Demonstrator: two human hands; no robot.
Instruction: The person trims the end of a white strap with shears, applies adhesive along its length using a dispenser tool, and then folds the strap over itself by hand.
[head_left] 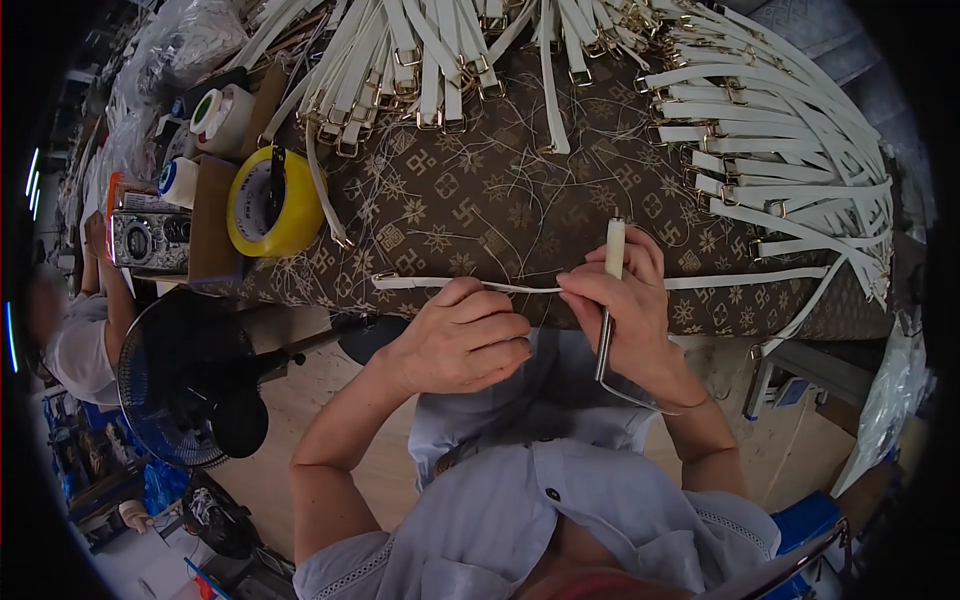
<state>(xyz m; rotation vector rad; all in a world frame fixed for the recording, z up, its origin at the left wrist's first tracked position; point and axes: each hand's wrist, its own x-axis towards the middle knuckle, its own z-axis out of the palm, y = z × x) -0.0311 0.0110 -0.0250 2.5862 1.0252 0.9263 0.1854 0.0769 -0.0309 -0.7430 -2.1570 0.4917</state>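
Note:
A narrow white strap (740,281) with a small buckle at its left end lies along the near edge of the cloth-covered work surface. My left hand (460,338) is closed, its fingers curled at the strap just right of the buckle. My right hand (632,295) pinches the strap between thumb and finger. It also holds a slim tool (615,247) with a cream-coloured end and a metal shaft pointing down toward me. A thin thread or wire runs from the shaft's lower end toward my right wrist. Fine loose threads lie on the cloth beyond my hands.
White buckled straps (430,70) are heaped at the back, with more fanned out (780,150) on the right. A yellow tape roll (275,203) stands beside a cardboard box (213,220) at left. A black fan (190,380) and another person (85,330) are farther left.

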